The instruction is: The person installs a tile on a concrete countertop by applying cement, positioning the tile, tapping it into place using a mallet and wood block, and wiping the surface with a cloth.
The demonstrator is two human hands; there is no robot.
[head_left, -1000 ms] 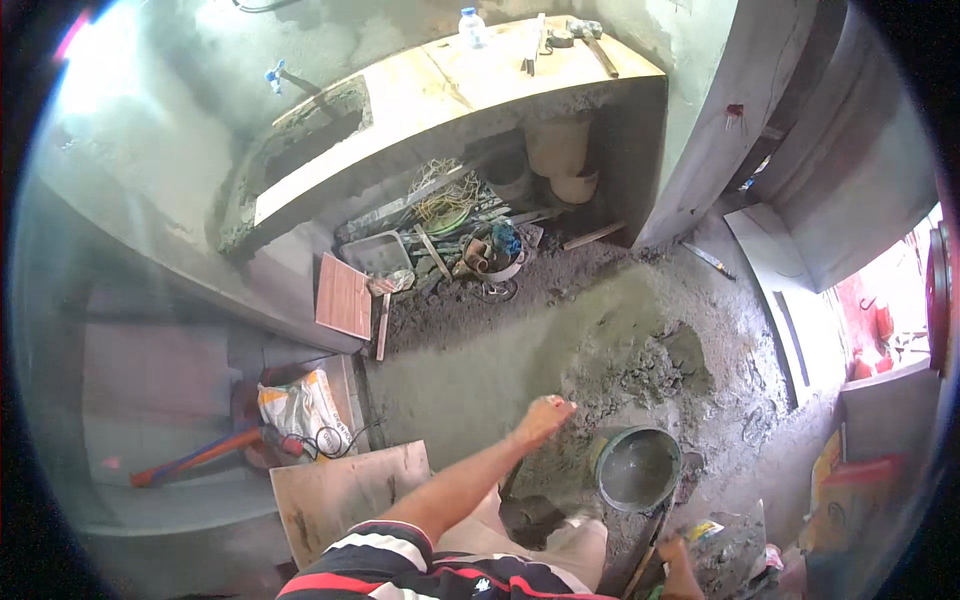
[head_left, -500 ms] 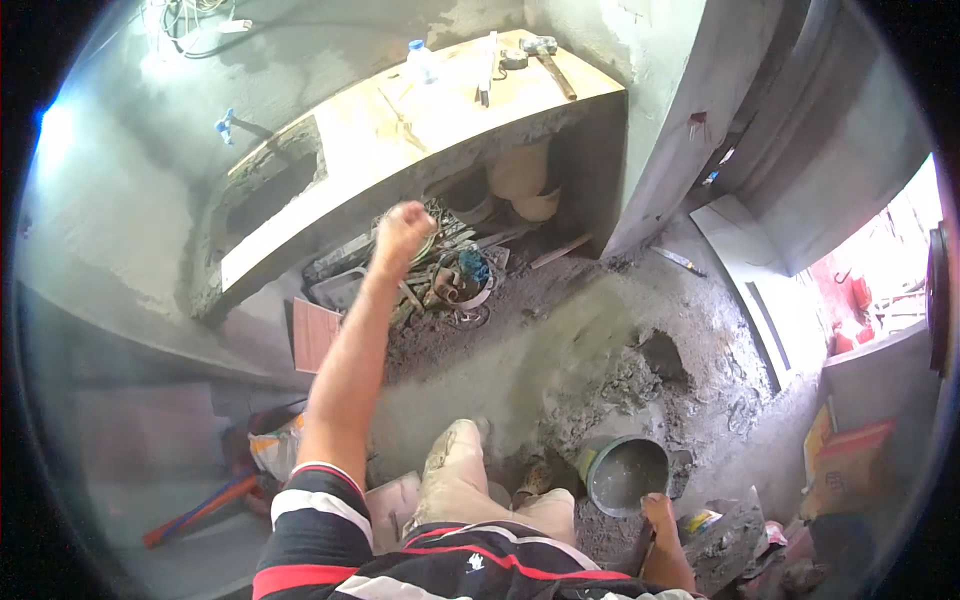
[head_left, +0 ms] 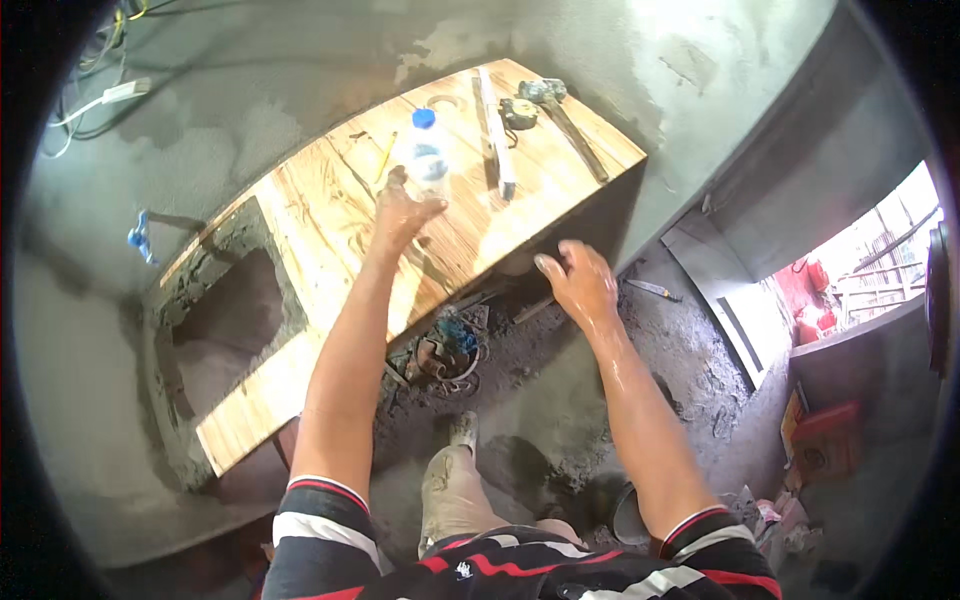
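Moved toward the counter [head_left: 335, 215] — my left hand [head_left: 405, 208] and right hand [head_left: 583, 287].
Left spreads at the bottle [head_left: 428, 158] — grip unclear; right half-open, empty.

The bottle [head_left: 431, 165] is of clear plastic, with a blue cap [head_left: 423, 118] on its top. It stands upright on the wood-patterned tabletop [head_left: 335, 205]. The left hand [head_left: 412, 203], thumb and fingers spread, is at its base; touching cannot be told. The right hand [head_left: 580, 283], also spread, is near the tabletop's front edge.
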